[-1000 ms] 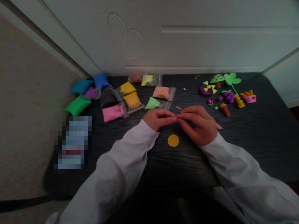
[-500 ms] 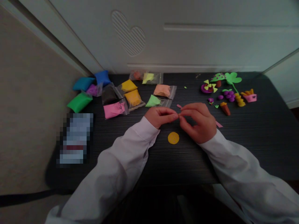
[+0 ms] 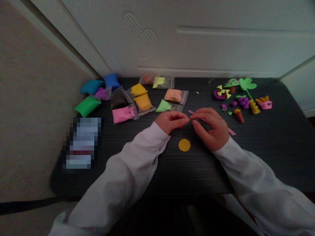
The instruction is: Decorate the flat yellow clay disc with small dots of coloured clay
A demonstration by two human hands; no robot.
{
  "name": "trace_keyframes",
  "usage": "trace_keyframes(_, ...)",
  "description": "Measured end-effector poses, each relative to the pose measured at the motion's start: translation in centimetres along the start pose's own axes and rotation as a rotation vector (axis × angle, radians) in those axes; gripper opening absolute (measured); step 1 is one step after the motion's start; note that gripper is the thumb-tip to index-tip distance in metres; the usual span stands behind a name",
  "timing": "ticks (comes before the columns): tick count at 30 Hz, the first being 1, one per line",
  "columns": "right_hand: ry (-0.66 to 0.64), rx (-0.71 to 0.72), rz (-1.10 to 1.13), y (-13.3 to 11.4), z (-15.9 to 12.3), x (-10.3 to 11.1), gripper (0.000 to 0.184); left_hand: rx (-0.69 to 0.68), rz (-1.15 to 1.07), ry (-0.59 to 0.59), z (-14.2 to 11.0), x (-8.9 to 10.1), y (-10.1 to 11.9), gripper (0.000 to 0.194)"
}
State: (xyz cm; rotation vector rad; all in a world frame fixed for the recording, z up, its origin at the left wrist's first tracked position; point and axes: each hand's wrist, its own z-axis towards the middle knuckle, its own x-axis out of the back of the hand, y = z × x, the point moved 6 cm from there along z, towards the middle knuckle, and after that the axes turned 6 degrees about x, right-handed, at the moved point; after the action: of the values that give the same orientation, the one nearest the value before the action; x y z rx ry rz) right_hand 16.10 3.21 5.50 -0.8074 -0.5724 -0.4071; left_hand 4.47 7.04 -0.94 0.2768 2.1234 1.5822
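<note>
Over the dark worktop (image 3: pixel 197 170), my left hand (image 3: pixel 171 122) pinches narrow, my right hand (image 3: pixel 213 129) parts slightly, contents unclear; yellow disc (image 3: pixel 184 145) at their six o'clock.

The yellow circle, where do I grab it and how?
Probably by the near edge of the yellow circle: slide a fingertip under from your side, thumb on top. It lies flat on the dark table and looks thin, with nothing blocking that side.

A flat yellow disc (image 3: pixel 184 145) is lying on the worktop (image 3: pixel 197 170); a tiny piece (image 3: pixel 190 118), apparently brownish, is being pinched in the left hand (image 3: pixel 172 122). A pink strip (image 3: pixel 231 131) is lying partly hidden under the right hand (image 3: pixel 211 129).
</note>
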Motion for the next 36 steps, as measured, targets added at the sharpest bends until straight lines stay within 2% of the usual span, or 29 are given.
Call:
trace_keyframes(7,0.016,0.028,-0.010,0.2,0.0,-0.2,0.015,-0.031,0.006,-0.013,0.0,-0.1,0.2,0.016)
trace_keyframes(17,-0.001,0.010,0.067,-0.1,0.1,-0.1,0.008,-0.001,-0.006,0.011,0.1,-0.1,0.1,0.017)
trace_keyframes(21,0.056,-0.074,0.230,0.1,-0.1,0.2,0.006,0.015,-0.003,0.042,0.0,0.1,0.0,0.018)
trace_keyframes(24,0.110,-0.176,0.436,0.7,-0.3,0.2,0.003,0.026,-0.014,0.037,0.1,0.1,-0.1,0.019)
trace_keyframes(28,0.173,-0.280,0.673,1.8,-0.6,0.0,0.007,0.034,-0.037,0.038,0.2,0.1,-0.2,0.020)
trace_keyframes(33,0.196,-0.322,0.770,2.5,-0.8,-0.4,0.014,0.029,-0.041,0.041,0.2,0.1,-0.1,0.020)
trace_keyframes(36,0.202,-0.317,0.720,2.6,-0.8,-0.5,0.015,0.031,-0.048,0.037,0.1,0.0,0.0,0.019)
